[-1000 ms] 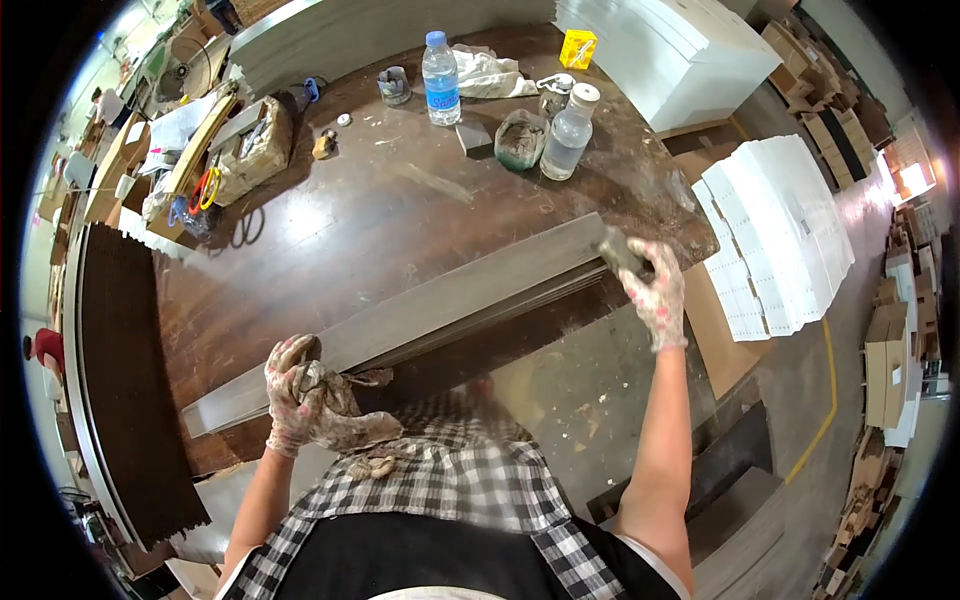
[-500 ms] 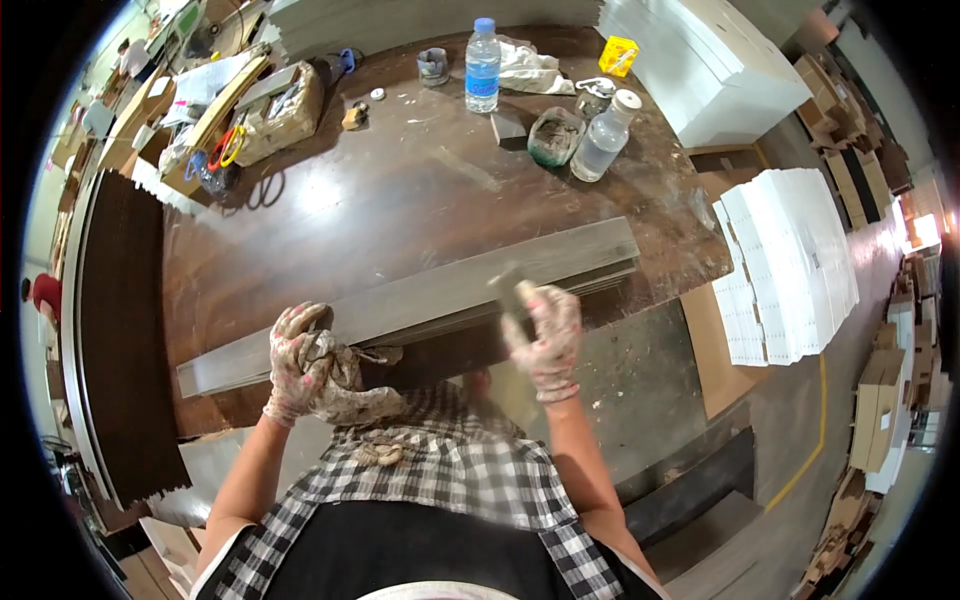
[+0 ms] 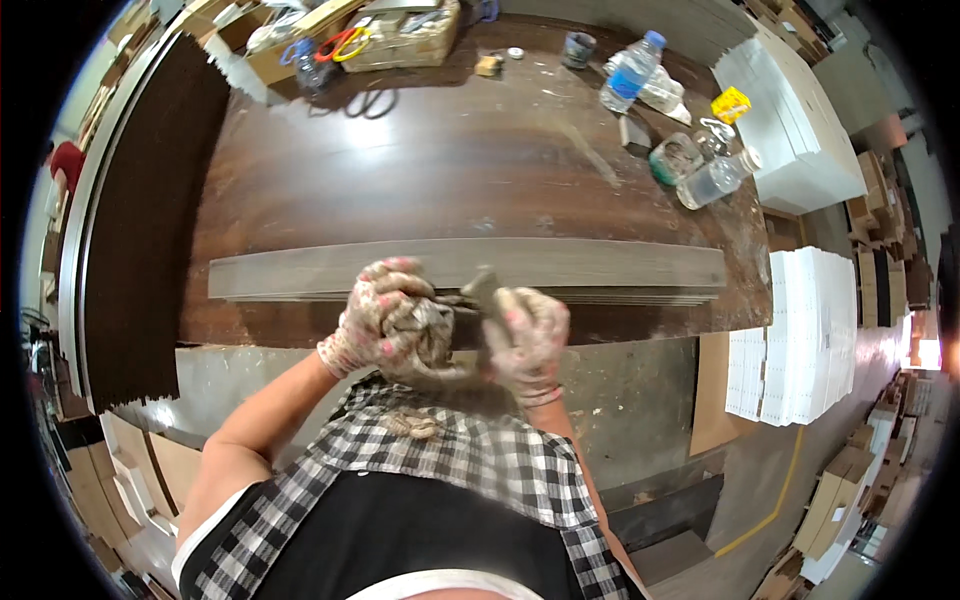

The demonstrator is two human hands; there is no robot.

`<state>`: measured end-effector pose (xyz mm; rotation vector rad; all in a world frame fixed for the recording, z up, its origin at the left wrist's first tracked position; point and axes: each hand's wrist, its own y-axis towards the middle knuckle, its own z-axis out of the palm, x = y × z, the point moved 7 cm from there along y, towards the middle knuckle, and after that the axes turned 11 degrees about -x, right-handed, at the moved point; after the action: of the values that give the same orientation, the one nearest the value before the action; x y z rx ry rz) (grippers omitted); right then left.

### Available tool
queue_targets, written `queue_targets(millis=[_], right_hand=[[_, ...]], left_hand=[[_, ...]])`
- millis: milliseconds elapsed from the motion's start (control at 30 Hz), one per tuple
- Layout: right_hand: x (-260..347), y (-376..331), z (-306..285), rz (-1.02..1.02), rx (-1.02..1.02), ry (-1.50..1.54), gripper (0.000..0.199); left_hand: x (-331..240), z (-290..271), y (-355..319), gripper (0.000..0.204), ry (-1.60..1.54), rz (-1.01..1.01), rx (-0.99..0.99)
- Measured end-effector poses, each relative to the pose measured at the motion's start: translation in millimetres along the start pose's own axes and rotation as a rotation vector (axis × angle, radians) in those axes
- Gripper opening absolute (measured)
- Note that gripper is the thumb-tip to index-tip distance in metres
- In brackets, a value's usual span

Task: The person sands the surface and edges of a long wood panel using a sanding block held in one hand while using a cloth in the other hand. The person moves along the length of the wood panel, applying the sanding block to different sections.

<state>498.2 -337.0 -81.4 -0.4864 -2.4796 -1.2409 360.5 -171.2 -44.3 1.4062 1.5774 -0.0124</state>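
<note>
At the strip stack (image 3: 580, 275) on the table (image 3: 450, 190), the left hand (image 3: 383, 305) curls round a rag (image 3: 428, 338); the right hand (image 3: 530, 340) grips a small block (image 3: 482, 288). 1 strip lies uppermost, others beneath; completion is indeterminable.

We work at a brown worktop (image 3: 440, 190) with a worn, stained surface. Parallel to its near edge we have a stack of grey strips (image 3: 620, 262). Toward the far left corner we locate a wrapped box (image 3: 405, 48); along the far edge, a tan lump (image 3: 488, 66), a white cap (image 3: 515, 53) and a cup (image 3: 577, 50). Toward the far right corner we note a blue-capped bottle (image 3: 625, 82), a white cloth (image 3: 666, 97), a grey block (image 3: 634, 134), a green-based tub (image 3: 674, 160) and a white-capped bottle (image 3: 712, 182).
</note>
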Motion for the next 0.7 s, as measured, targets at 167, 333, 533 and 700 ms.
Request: queue_targets(millis=[167, 333, 533, 700], right_hand=[[-44, 2, -29, 0.237, -0.249, -0.347, 0.054], [69, -4, 64, -0.004, -0.104, -0.188, 0.057], [233, 14, 182, -0.188, 0.164, 0.130, 0.056], [326, 33, 268, -0.405, 0.311, 0.341, 0.049]], left_hand=[[25, -49, -84, 0.029, -0.136, -0.144, -0.050], [60, -102, -157, 0.026, -0.136, -0.331, -0.103], [69, -170, -216, 0.028, -0.135, -0.423, -0.162], [83, -189, -259, 0.027, -0.033, -0.544, -0.264]])
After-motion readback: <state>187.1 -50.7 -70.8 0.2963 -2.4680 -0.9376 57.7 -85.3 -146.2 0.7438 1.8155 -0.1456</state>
